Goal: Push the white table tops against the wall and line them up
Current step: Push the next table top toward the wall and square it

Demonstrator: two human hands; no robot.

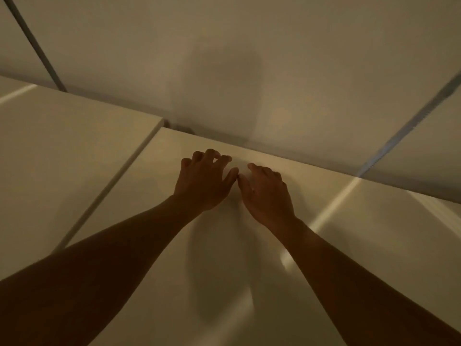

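Observation:
A white table top (159, 221) fills the middle of the dim head view, its far edge close along the pale wall (224, 58). Both my hands rest flat on it near that far edge, thumbs almost touching. My left hand (203, 182) has its fingers spread and slightly curled. My right hand (268, 193) lies palm down beside it. Neither holds anything. A second white table top (62, 151) sits to the left, with a narrow seam between the two. Its far corner reaches slightly further toward the wall than the middle top's corner, leaving a small dark gap there.
A third white surface (399, 233) continues to the right past a bright seam. Thin grey strips run down the wall at upper left (37, 46) and upper right (411, 126). My shadow falls on the wall and table.

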